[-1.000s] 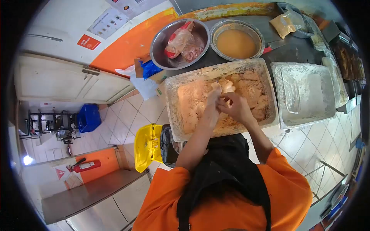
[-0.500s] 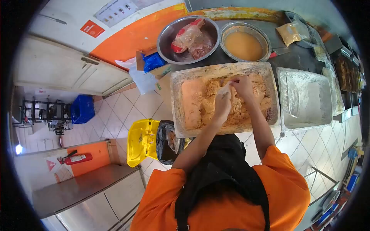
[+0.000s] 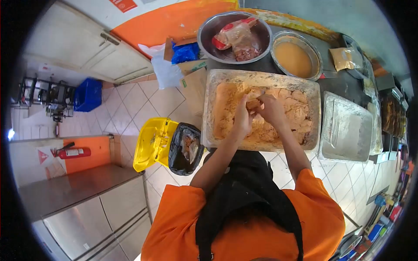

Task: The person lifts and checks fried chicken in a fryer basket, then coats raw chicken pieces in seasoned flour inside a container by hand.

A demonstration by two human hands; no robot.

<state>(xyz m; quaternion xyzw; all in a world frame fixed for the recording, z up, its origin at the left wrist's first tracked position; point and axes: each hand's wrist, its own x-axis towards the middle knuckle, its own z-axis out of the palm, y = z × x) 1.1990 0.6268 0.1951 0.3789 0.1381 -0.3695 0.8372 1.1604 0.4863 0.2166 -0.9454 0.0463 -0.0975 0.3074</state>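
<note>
Both of my hands are over a large tub of orange-tinted breading flour. Between them is a crumb-coated piece of meat. My left hand grips it from the left with closed fingers. On the other side, my right hand has its fingers curled around the piece's right edge. More coated pieces lie half buried in the flour on the tub's right side. My fingers hide part of the held piece.
Behind the tub stand a steel bowl with bagged raw meat and a pan of orange liquid. A floury tray with a wire basket is at right. Below left, a yellow bin stands open.
The camera view has shifted, moving the tub slightly right and up in view. My hands have turned up a coated piece and now hold it between them; the left hand is less flour-white.
</note>
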